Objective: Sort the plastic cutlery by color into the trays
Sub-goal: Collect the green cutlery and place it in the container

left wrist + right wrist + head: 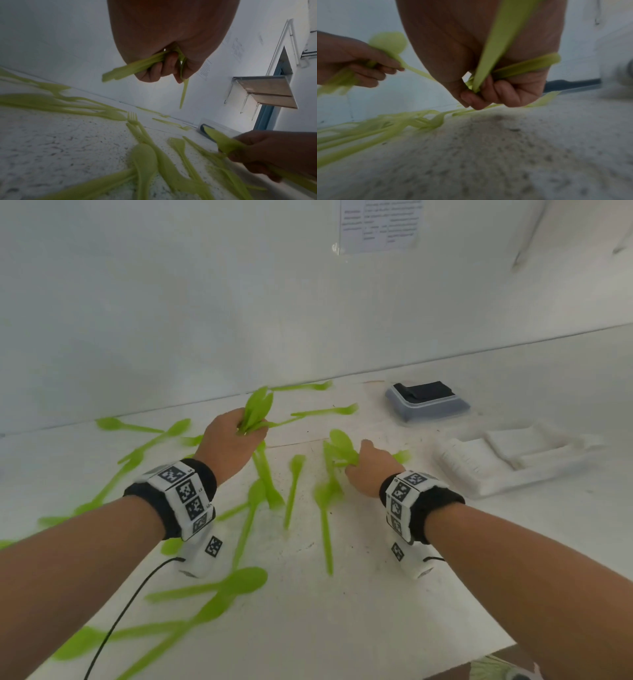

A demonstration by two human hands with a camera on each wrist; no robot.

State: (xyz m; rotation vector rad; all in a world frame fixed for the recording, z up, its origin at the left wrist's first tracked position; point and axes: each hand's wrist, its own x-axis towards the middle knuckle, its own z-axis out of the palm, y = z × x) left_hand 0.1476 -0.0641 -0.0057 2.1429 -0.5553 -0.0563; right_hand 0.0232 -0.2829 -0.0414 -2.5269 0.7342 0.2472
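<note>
Both hands are stuffed already: the left hand [230, 440] grips a bunch of green cutlery [256, 409], fingers curled tight, and the right hand [371, 470] clutches another bunch above the table [359, 594]. Pieces fan out loosely, so one could probably slip before reaching the white tray [507, 477]; it's blurry, though.

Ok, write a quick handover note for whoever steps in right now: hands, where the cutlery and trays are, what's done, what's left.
Left hand: grips a bunch of green cutlery, lifted off the table.
Right hand: grips more green pieces low over the table.
Loose green spoons and forks lie scattered across the table.
White tray holds white cutlery; the grey tray holds dark pieces.
Done: white and dark sorted, apparently.
Left: gather the green and tray it; no green tray is in view.
</note>
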